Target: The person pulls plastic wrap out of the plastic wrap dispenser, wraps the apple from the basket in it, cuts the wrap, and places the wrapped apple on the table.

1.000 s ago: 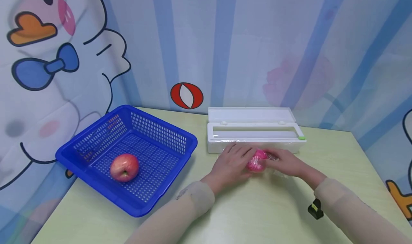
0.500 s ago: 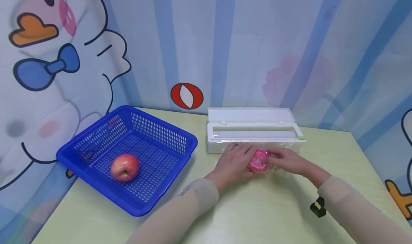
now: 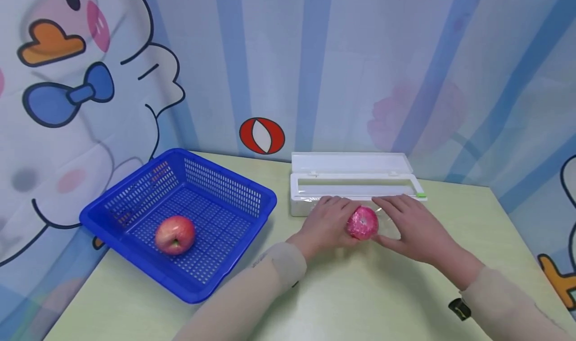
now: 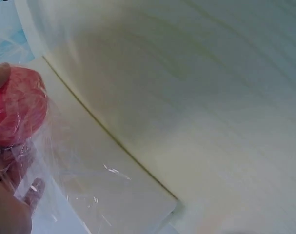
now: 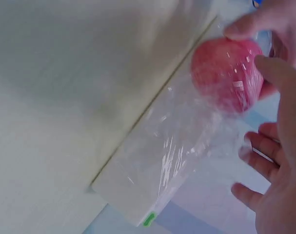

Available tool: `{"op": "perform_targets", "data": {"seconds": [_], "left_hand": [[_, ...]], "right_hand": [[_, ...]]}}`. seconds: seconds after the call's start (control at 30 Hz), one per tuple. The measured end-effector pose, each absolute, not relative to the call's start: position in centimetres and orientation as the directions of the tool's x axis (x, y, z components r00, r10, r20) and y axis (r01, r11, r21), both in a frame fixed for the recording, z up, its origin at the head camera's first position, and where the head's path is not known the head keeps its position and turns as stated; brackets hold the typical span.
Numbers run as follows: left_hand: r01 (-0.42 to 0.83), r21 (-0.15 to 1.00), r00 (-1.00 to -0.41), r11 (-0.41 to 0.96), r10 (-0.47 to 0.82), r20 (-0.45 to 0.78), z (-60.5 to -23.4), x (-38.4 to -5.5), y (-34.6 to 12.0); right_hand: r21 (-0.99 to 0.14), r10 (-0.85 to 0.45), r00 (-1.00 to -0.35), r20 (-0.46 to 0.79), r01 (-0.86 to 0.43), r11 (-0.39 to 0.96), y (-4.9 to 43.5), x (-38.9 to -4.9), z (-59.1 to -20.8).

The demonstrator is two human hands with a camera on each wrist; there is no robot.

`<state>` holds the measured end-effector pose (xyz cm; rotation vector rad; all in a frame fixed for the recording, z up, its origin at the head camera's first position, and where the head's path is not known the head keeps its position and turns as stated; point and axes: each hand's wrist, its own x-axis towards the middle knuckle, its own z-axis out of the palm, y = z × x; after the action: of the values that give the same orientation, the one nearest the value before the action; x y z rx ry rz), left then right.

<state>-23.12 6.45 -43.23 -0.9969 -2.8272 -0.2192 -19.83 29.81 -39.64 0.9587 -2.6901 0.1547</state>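
A pink-red apple [image 3: 362, 223] is covered in clear cling film [image 5: 172, 156] and stands in front of the white cling film box. My left hand [image 3: 326, 225] grips it from the left, fingers curled around its side. On the right, my right hand [image 3: 416, 231] has its fingers spread, the thumb tip beside or touching the apple. Film stretches from the apple over the box front, close to the right fingertips [image 5: 245, 153]. In the left wrist view, the film lies loosely over part of the left hand [image 4: 9, 209].
The cling film box [image 3: 351, 162] has its lid raised and a green tab [image 3: 421, 195] at its right end. At left sits a blue plastic basket [image 3: 135, 267] containing another apple [image 3: 174, 235]. A printed curtain [image 3: 351, 71] rises behind the table.
My right hand, earlier pinching film at the apple's right side, has spread its fingers and shifted slightly right. The apple has turned and moved a little right in my left hand.
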Motion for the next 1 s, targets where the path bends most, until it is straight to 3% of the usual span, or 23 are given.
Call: {"op": "perform_targets", "data": {"seconds": [0.13, 0.3, 0.63, 1.0], "left_hand": [[0.613, 0.125, -0.789, 0.78, 0.597, 0.145, -42.5, -23.4, 6.3], [0.604, 0.168, -0.797, 0.779, 0.593, 0.117, -41.6, -23.7, 6.3], [0.574, 0.294, -0.813, 0.764, 0.574, 0.096, -41.3, -24.1, 6.4], [0.572, 0.367, -0.809, 0.734, 0.579, 0.102, -41.0, -24.3, 6.0]], "right_hand": [[0.165, -0.656, -0.661, 0.364, -0.648, 0.744, 29.3, -19.1, -40.7], [0.208, -0.658, -0.616, 0.433, -0.642, 0.738, 28.7, -19.4, -42.8], [0.05, -0.567, -0.643, 0.515, -0.637, 0.769, 28.4, -21.2, -45.0], [-0.225, -0.495, -0.743, 0.451, -0.631, 0.742, 28.5, -22.3, -44.2]]}}
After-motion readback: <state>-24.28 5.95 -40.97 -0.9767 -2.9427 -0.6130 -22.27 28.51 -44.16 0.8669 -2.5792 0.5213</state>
